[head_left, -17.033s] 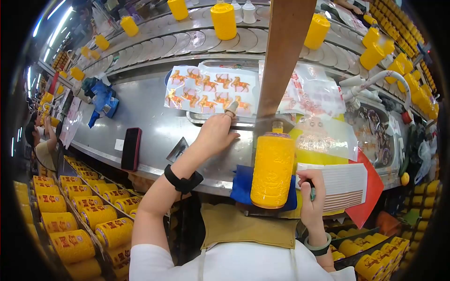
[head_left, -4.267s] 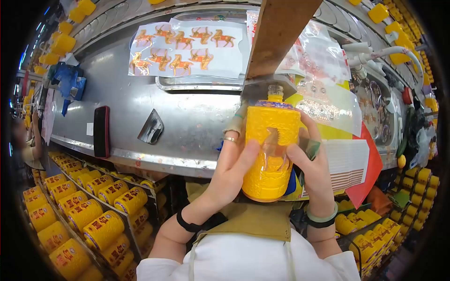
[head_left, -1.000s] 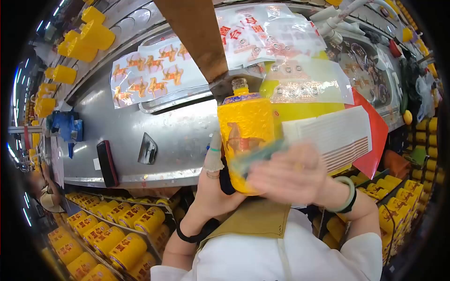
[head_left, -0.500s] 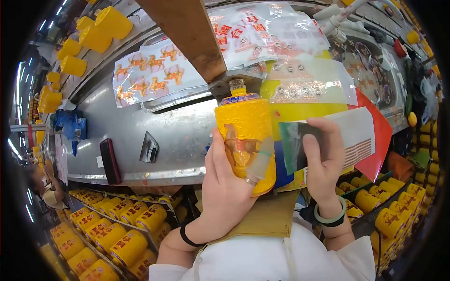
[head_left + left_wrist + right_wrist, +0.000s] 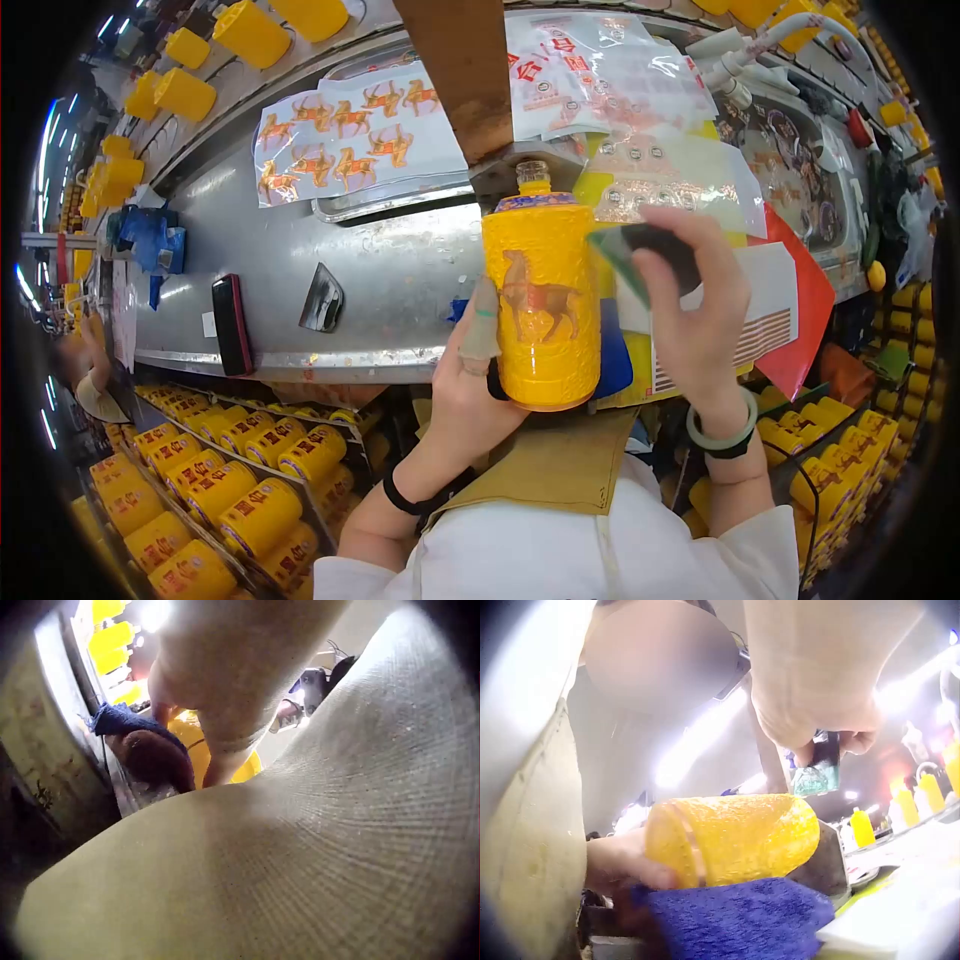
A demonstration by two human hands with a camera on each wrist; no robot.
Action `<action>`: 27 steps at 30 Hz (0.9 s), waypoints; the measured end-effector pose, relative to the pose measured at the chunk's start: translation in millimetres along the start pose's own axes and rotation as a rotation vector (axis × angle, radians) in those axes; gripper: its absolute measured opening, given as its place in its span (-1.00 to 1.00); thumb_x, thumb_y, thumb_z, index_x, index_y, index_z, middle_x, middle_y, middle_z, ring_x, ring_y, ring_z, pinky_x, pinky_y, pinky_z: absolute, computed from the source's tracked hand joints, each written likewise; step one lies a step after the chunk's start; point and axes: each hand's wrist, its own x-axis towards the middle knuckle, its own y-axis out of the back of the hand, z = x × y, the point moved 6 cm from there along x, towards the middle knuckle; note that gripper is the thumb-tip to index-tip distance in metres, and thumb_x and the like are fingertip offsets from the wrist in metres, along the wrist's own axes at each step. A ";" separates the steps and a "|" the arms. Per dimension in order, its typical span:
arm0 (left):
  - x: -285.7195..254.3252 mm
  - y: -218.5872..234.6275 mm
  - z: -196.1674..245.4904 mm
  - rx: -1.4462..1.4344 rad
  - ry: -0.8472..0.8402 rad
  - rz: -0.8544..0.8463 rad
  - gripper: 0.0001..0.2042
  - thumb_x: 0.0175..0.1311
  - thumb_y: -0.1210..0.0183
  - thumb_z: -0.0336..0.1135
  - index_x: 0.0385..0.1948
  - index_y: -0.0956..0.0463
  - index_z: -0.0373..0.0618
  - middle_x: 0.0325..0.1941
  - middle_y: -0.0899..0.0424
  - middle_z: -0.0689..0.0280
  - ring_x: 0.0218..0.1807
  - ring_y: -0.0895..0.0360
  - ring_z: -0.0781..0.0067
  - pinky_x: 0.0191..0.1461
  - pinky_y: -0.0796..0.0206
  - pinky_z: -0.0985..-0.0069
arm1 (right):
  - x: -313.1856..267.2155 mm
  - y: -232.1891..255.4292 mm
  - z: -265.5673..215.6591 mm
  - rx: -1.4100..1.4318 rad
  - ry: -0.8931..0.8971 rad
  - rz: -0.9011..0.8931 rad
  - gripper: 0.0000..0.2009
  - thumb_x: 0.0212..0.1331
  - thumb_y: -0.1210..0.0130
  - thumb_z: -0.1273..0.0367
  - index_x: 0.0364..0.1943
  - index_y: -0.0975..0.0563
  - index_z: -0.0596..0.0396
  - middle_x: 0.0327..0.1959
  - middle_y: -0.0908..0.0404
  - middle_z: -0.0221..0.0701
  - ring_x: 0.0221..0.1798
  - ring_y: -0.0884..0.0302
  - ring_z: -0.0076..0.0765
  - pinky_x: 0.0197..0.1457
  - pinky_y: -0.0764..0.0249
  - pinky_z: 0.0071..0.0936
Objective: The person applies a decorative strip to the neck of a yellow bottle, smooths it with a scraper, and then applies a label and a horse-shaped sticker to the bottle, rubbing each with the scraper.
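Note:
A yellow textured bottle (image 5: 545,370) with a clear glass neck lies on a blue cloth (image 5: 615,350), its neck toward the wooden post. A reddish-gold deer decal (image 5: 540,302) shows on its upper side. The left hand (image 5: 470,395), with covers on a finger, holds the bottle's left side near its base; the right wrist view shows that hand (image 5: 626,862) at the base end. Off the bottle's right side, the right hand (image 5: 700,320) pinches a dark green flat scraper (image 5: 645,258) between thumb and fingers; in the right wrist view the scraper (image 5: 816,776) is above the bottle (image 5: 742,832).
A sheet of deer decals (image 5: 350,140) lies at the back left, beside the wooden post (image 5: 465,80). Printed transparent sheets (image 5: 610,80) and a white striped pad (image 5: 765,290) are at right. A phone (image 5: 232,325) rests at left. Crates of yellow bottles (image 5: 260,515) stand below.
The left hand's fingers have moved off the decal to the bottle's left side. The right hand, which was sweeping over the bottle a second ago, now holds the scraper up beside it.

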 end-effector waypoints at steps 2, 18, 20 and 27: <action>-5.2 -7.6 -18.7 -0.158 0.183 -0.062 0.03 -0.12 -0.69 -0.31 0.49 -0.29 -0.33 0.35 -0.57 -0.09 0.22 -0.66 0.01 0.25 -0.53 0.30 | 8.6 6.7 -16.4 -0.124 0.224 0.066 -0.68 0.13 -0.28 0.65 -0.01 -0.67 0.11 -0.08 -0.73 -0.30 -0.17 -0.66 -0.20 -0.08 -0.58 -0.36; -1.0 10.3 -3.1 -0.170 0.029 -0.022 0.00 -0.12 -0.64 -0.40 0.48 -0.28 -0.37 0.31 -0.59 -0.02 0.24 -0.63 0.11 0.33 -0.46 0.29 | 40.3 -21.9 -53.4 -0.464 0.963 -0.134 -0.66 -0.03 -0.32 0.27 -0.08 -0.70 -0.17 -0.12 -0.66 -0.60 -0.25 -0.48 -0.40 -0.18 -0.45 -0.37; -0.1 10.1 -4.0 -0.172 0.023 0.004 -0.03 -0.12 -0.65 -0.36 0.45 -0.34 -0.37 0.20 -0.66 0.01 0.12 -0.69 0.12 0.23 -0.52 0.34 | -8.5 -31.5 -44.4 -0.315 1.053 -0.260 -0.67 -0.05 -0.31 0.29 -0.10 -0.69 -0.20 -0.18 -0.60 -0.65 -0.28 -0.40 -0.46 -0.18 -0.46 -0.44; -5.2 4.2 -15.7 -0.177 0.121 -0.102 -0.03 -0.03 -0.62 -0.37 0.49 -0.26 -0.39 0.22 -0.65 -0.05 0.17 -0.70 0.08 0.24 -0.53 0.33 | 12.7 -6.1 -32.3 -0.206 0.814 -0.140 -0.76 0.03 -0.26 0.39 -0.16 -0.68 -0.14 -0.04 -0.67 -0.63 -0.31 -0.39 -0.51 -0.25 -0.42 -0.50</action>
